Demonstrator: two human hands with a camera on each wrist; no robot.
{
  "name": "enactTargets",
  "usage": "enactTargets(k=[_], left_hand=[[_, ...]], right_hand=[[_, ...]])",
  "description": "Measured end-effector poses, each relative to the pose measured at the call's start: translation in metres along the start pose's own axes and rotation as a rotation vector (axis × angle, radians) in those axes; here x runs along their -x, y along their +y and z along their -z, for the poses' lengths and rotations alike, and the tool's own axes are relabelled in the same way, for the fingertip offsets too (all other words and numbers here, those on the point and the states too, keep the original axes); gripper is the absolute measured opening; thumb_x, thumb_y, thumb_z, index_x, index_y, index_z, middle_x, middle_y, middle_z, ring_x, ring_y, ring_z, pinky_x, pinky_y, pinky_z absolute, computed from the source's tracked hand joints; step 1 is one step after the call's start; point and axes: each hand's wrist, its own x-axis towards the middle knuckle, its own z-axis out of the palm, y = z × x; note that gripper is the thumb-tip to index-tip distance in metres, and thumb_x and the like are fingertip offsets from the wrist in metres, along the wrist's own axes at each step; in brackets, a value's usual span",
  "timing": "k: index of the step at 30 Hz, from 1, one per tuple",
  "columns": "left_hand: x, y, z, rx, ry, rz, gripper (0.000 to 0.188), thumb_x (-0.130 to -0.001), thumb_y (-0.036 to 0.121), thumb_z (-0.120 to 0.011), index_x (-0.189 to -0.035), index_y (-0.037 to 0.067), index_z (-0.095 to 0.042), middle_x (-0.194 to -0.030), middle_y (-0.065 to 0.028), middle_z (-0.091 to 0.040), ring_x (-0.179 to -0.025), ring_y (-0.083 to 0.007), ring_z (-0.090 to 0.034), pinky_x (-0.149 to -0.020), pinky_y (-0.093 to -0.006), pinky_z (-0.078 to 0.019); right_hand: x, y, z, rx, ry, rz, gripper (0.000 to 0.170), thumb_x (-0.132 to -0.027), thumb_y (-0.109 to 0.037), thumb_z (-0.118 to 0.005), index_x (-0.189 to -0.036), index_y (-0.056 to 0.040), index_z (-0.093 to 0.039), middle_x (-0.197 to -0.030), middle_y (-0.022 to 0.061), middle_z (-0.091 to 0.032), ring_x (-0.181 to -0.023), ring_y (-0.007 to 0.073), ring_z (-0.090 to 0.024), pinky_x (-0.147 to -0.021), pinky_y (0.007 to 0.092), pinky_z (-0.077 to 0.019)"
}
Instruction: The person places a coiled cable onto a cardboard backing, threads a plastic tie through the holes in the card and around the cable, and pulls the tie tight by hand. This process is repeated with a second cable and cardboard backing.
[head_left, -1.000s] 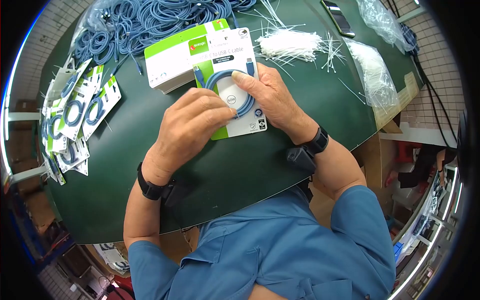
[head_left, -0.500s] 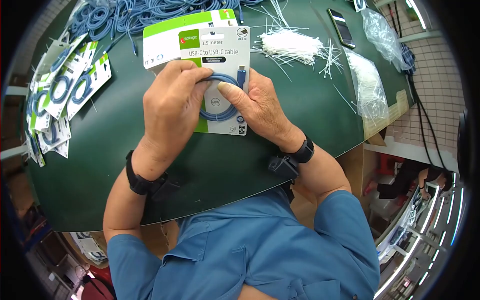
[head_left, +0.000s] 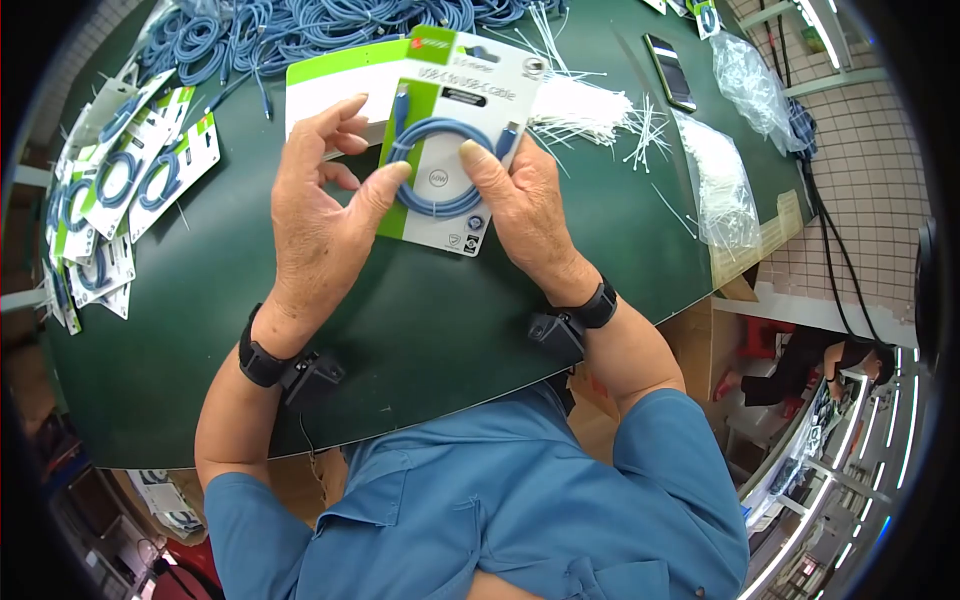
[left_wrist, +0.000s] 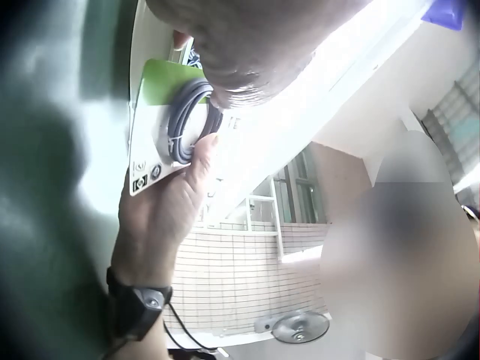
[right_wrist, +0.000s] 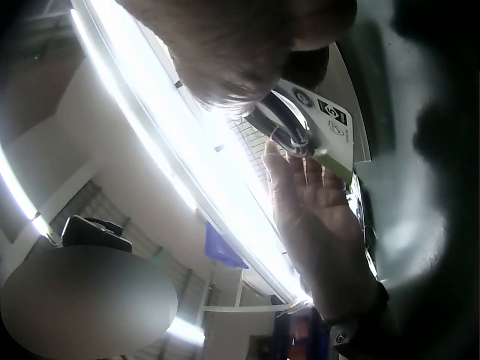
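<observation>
In the head view a white and green card printed "USB-C to USB-C cable" tilts over the table, with a coiled blue cable on its front. The right hand grips the card's right side, its thumb on the coil and its fingers behind. At the left edge, the left hand has its fingers spread, the thumb tip at the coil. The left wrist view shows the card held by the right hand; the right wrist view shows the left hand beside the coil.
Behind the card are a stack of cards, a heap of blue cables and white cable ties. Carded cables lie at the left. A phone and bags of ties are at the right.
The left fingers have come off the top of the coil and spread apart, uncovering the left cable plug. The card has tilted clockwise in the right hand.
</observation>
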Motion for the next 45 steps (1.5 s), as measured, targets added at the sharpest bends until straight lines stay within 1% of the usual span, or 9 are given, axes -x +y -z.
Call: enactTargets(k=[2,5,10,17,22,29,34,37,45], left_hand=[[0.003,-0.002,-0.002,0.046,0.014,0.047,0.045,-0.088,0.007,-0.084,-0.13,0.002,-0.068,-0.109,-0.0034,-0.072,-0.09,-0.0125,-0.066,-0.079,-0.0281,-0.0566],[0.008,-0.004,-0.003,0.53,-0.254,0.534,0.048,-0.089,0.009,-0.084,-0.132,-0.002,-0.066,-0.114,-0.0054,-0.073,-0.1,-0.0126,-0.068,-0.091,-0.0293,-0.0574],[0.005,-0.007,0.005,0.582,-0.236,0.506,0.05,-0.09,0.005,-0.082,-0.136,-0.002,-0.063,-0.118,-0.0083,-0.074,-0.105,-0.013,-0.07,-0.095,-0.0308,-0.0578],[-0.018,0.015,0.03,0.413,-0.048,0.17,0.066,-0.083,-0.002,-0.083,-0.144,0.0,-0.059,-0.11,-0.0099,-0.077,-0.1,-0.0135,-0.073,-0.088,-0.0295,-0.0592],[-0.016,0.026,0.036,0.241,-0.065,0.118,0.075,-0.077,-0.002,-0.086,-0.147,0.003,-0.058,-0.103,-0.0092,-0.079,-0.096,-0.0139,-0.074,-0.085,-0.0287,-0.0593],[-0.006,0.039,0.033,0.056,-0.116,0.004,0.084,-0.077,0.0,-0.09,-0.152,0.002,-0.052,-0.106,-0.0101,-0.077,-0.101,-0.0148,-0.074,-0.09,-0.0277,-0.0582],[-0.005,0.03,0.024,0.168,-0.003,-0.013,0.08,-0.079,0.002,-0.09,-0.15,0.0,-0.053,-0.108,-0.0092,-0.077,-0.103,-0.0152,-0.073,-0.09,-0.0276,-0.058],[-0.007,0.023,0.019,0.482,0.019,0.176,0.065,-0.085,0.007,-0.088,-0.143,-0.003,-0.059,-0.109,-0.009,-0.076,-0.103,-0.0151,-0.072,-0.092,-0.0282,-0.0575],[-0.009,0.018,0.03,0.38,-0.242,0.428,0.029,-0.095,0.011,-0.08,-0.119,-0.004,-0.072,-0.099,-0.0084,-0.077,-0.087,-0.0104,-0.072,-0.066,-0.0234,-0.0575]], right_hand=[[0.0,0.0,0.002,-0.038,0.04,0.002,0.035,-0.109,-0.026,-0.065,-0.128,0.0035,-0.066,-0.116,0.0107,-0.075,-0.1,0.0127,-0.071,-0.086,0.029,-0.0593],[0.0,0.007,0.002,-0.219,0.048,0.052,0.036,-0.108,-0.025,-0.066,-0.131,0.0031,-0.063,-0.123,0.0116,-0.072,-0.109,0.0138,-0.069,-0.094,0.0311,-0.0572],[-0.003,-0.001,0.011,-0.186,-0.088,-0.01,0.041,-0.107,-0.023,-0.068,-0.138,0.0034,-0.058,-0.128,0.0123,-0.07,-0.115,0.0151,-0.066,-0.099,0.0327,-0.055],[-0.021,-0.013,0.037,-0.054,0.321,0.278,0.055,-0.104,-0.026,-0.072,-0.145,0.0033,-0.05,-0.125,0.0119,-0.07,-0.112,0.0163,-0.067,-0.095,0.03,-0.0533],[-0.014,-0.016,0.035,0.049,0.212,0.328,0.053,-0.103,-0.026,-0.074,-0.142,0.0032,-0.053,-0.126,0.0118,-0.069,-0.111,0.0162,-0.067,-0.097,0.0287,-0.0514],[-0.001,-0.017,0.019,0.394,-0.312,0.216,0.042,-0.098,-0.013,-0.078,-0.132,0.0026,-0.06,-0.119,0.0098,-0.071,-0.107,0.0132,-0.067,-0.094,0.0267,-0.053],[0.002,-0.01,0.01,0.169,-0.233,0.192,0.038,-0.098,-0.01,-0.078,-0.128,0.0026,-0.06,-0.115,0.0074,-0.071,-0.105,0.012,-0.067,-0.093,0.0273,-0.0548],[0.005,-0.01,0.006,-0.153,-0.176,0.014,0.033,-0.099,-0.01,-0.077,-0.124,0.0021,-0.059,-0.114,0.007,-0.071,-0.105,0.0117,-0.068,-0.095,0.0282,-0.0555],[0.003,-0.001,0.011,-0.072,-0.21,-0.053,0.03,-0.1,-0.009,-0.076,-0.122,0.0009,-0.059,-0.113,0.0082,-0.07,-0.104,0.0107,-0.068,-0.095,0.0273,-0.0559]])
